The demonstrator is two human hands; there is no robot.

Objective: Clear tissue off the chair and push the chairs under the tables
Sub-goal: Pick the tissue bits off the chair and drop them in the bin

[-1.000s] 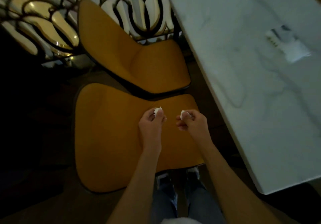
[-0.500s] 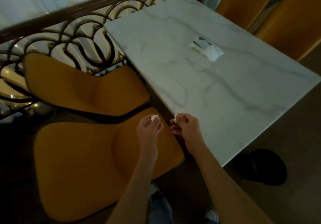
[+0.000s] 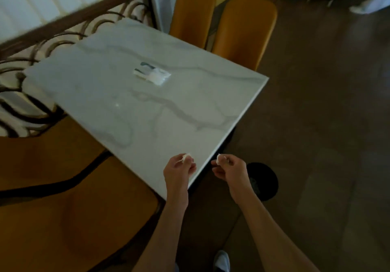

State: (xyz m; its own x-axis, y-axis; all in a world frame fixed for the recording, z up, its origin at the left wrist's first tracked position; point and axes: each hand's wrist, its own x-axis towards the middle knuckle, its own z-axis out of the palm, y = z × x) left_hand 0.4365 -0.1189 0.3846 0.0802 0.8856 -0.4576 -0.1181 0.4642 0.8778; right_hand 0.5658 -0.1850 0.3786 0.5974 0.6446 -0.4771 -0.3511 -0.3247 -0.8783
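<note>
At lower centre, the left hand pinches a tissue scrap over the desk corner; the right hand pinches another scrap just beside the edge.

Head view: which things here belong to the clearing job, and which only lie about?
Part of the job:
- tissue piece pinched in left hand
- tissue piece pinched in right hand
- near chair
- marble table

Only lying about:
- plastic packet on the table
- dark round object on the floor
</note>
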